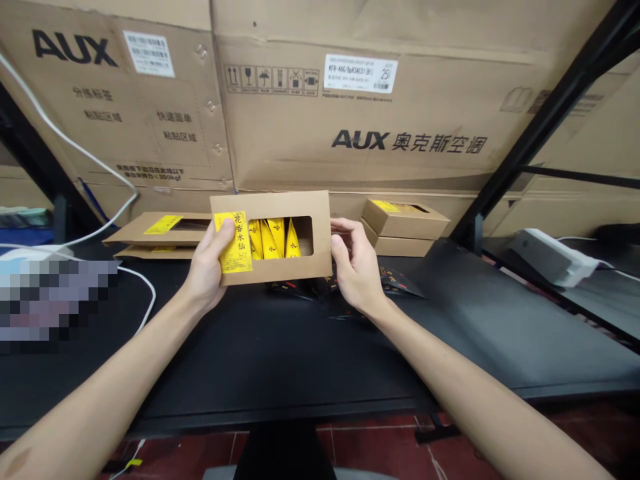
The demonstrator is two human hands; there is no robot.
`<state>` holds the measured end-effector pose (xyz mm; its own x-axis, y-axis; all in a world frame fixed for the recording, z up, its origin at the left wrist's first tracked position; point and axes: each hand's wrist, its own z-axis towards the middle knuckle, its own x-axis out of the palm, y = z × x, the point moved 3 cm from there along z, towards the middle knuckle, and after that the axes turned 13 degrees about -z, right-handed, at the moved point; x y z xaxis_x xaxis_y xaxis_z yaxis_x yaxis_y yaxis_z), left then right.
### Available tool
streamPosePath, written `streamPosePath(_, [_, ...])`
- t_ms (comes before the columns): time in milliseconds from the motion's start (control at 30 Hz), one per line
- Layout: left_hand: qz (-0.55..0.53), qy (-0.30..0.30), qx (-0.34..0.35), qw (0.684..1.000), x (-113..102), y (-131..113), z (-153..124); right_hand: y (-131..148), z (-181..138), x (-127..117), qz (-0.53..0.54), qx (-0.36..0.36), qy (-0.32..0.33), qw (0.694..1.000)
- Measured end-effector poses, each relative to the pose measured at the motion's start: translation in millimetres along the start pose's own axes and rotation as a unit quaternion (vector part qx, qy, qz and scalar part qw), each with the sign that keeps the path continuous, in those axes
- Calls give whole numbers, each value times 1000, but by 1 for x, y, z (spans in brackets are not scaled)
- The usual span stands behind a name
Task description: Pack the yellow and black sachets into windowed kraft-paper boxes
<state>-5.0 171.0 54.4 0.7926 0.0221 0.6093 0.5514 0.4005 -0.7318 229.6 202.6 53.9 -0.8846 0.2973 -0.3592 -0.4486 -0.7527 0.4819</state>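
Both my hands hold a kraft cardboard box (280, 268) up above the table. Its front has a rectangular window, and yellow sachets (270, 239) stand inside it. A yellow label with Chinese text (239, 257) covers the box's left end. My left hand (207, 267) grips that end, its thumb on the label. My right hand (354, 267) holds the opposite end, its fingers reaching behind the box and its thumb along the edge.
Flat kraft boxes (160, 230) lie at the left, and a stack of kraft boxes (403, 227) sits at the right. Dark printed packets (395, 280) lie on the black table (280, 353). Large AUX cartons (350, 100) stand behind. A white cable (137, 287) runs along the left.
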Motion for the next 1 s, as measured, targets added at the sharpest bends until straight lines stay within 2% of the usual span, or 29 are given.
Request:
streamPosePath(167, [2,6,3,1000,1,-1,-1,1,0,-1,2,-3,-13,1000])
streamPosePath(333, [7,-1,1,1000,0,-3,-2,-2,-1,-2,-5,23,-12,1000])
streamPosePath(467, [-1,-5,-3,1000,-2,-3,0,-6,4,-8,-57,47,-32,997])
streamPosePath(600, [7,-3,9,1000,-4,-3,2,-11,8,-10,-107,12,-37,994])
streamPosePath(767, [3,-32,35,999,-8,-6,2,-19,7,-9,-230,30,-48,971])
streamPosePath(867, [-13,-61,55,997,-12,-6,4,-12,7,-8,-234,-17,-26,972])
streamPosePath(1000, [-5,-61,38,997,-13,-4,5,2,6,-6,-151,-69,18,986])
